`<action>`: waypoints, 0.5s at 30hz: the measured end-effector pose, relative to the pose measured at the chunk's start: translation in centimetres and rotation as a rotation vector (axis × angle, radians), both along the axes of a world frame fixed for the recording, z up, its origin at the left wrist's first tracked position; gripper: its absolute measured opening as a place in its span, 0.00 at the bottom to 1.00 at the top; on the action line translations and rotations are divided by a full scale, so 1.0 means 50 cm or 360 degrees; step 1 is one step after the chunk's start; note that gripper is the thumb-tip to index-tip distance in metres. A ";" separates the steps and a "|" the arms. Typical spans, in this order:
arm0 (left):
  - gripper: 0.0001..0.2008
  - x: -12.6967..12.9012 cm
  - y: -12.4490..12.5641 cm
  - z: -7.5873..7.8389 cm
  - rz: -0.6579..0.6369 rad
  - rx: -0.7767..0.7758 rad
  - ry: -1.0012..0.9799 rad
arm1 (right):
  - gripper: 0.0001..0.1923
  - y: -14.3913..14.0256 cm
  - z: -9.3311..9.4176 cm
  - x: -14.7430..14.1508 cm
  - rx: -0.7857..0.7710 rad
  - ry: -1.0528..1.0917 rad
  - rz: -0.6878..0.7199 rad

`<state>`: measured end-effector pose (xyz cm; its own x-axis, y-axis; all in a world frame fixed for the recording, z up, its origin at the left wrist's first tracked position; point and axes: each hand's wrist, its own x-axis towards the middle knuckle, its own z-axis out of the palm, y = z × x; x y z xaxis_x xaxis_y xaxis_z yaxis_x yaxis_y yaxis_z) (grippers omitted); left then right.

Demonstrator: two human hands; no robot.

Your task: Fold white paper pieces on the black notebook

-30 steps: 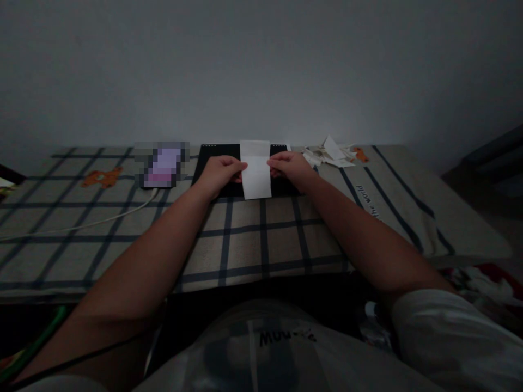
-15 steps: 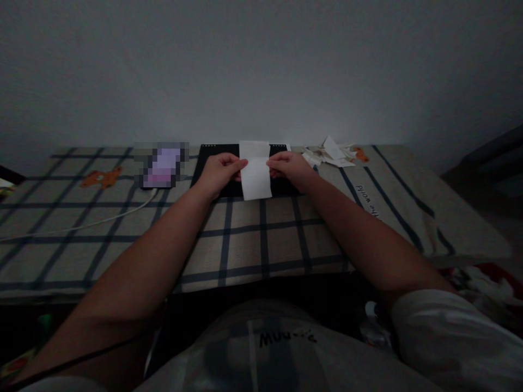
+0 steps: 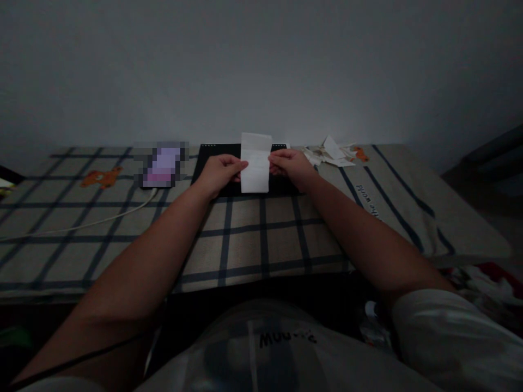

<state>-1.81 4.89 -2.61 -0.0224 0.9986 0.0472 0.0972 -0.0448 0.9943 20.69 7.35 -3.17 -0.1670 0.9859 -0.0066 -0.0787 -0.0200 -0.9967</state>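
Observation:
A narrow white strip of paper (image 3: 255,173) with a crease across its upper part is held upright over a black, flat item (image 3: 229,188) with punched holes along its far edge. My left hand (image 3: 220,171) pinches the strip's left edge between thumb and fingers. At the right edge, my right hand (image 3: 293,166) pinches it at about the same height. Both hands are closed on the paper, and some fingertips are hidden behind it.
A pile of white paper scraps (image 3: 330,153) lies right of the black item. To the left is a blurred-out phone (image 3: 163,166) with a white cable (image 3: 118,216). A checked cloth (image 3: 245,234) covers the table, which meets a grey wall (image 3: 261,71).
The paper strip has shifted slightly upward and straightened; its top edge sits higher and its lower edge has risen. My right hand has tilted a little, while my left hand is almost unmoved.

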 end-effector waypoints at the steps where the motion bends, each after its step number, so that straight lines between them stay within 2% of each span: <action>1: 0.12 0.000 0.001 0.000 0.0014 0.0015 0.0004 | 0.08 -0.002 0.003 0.000 -0.0010 -0.0004 0.0010; 8: 0.12 -0.002 0.009 -0.006 0.0081 0.0089 -0.0022 | 0.09 -0.009 0.004 -0.001 -0.0076 -0.0104 0.0080; 15: 0.17 -0.002 0.001 0.000 -0.0023 -0.0007 -0.0038 | 0.11 -0.007 0.000 0.005 0.0032 -0.0137 0.0061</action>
